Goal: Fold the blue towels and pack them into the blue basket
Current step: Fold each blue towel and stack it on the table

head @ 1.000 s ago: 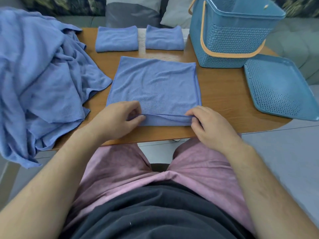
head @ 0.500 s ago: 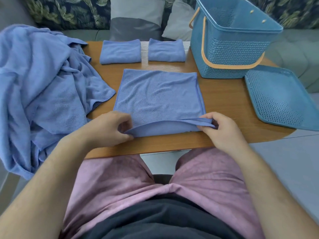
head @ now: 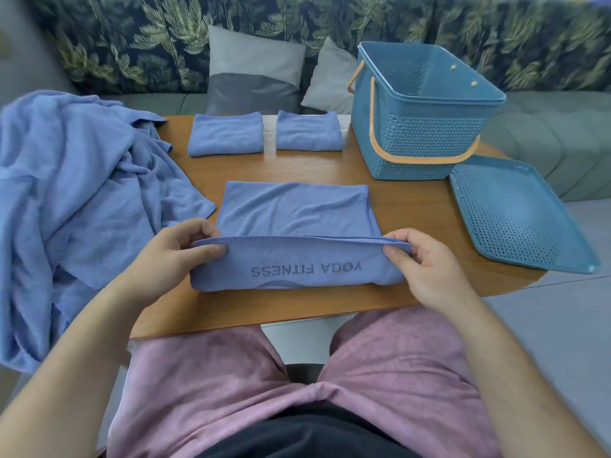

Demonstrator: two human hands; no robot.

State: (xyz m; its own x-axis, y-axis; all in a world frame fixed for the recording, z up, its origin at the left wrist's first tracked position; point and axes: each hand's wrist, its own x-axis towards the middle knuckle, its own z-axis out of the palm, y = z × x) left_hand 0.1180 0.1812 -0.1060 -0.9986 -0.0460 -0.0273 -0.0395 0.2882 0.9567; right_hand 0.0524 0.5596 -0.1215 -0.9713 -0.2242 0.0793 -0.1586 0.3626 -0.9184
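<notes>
A blue towel [head: 294, 209] lies flat in the middle of the wooden table [head: 406, 206]. Its near edge is lifted and turned over, showing the words YOGA FITNESS upside down. My left hand [head: 172, 259] pinches the left corner of that lifted edge. My right hand [head: 426, 262] pinches the right corner. Two folded blue towels [head: 226, 135] [head: 309, 132] sit side by side at the table's far edge. The blue basket [head: 420, 127] with orange handles stands open at the back right, nothing visible inside it.
A heap of unfolded blue towels [head: 76, 193] covers the table's left side and hangs over its edge. The basket's perforated blue lid [head: 515, 213] lies flat at the right. A sofa with grey cushions [head: 254, 71] runs behind the table.
Both hands have lifted the towel's near edge and carried it up and away from me, turning the underside with the lettering into view. The camera has tilted up.
</notes>
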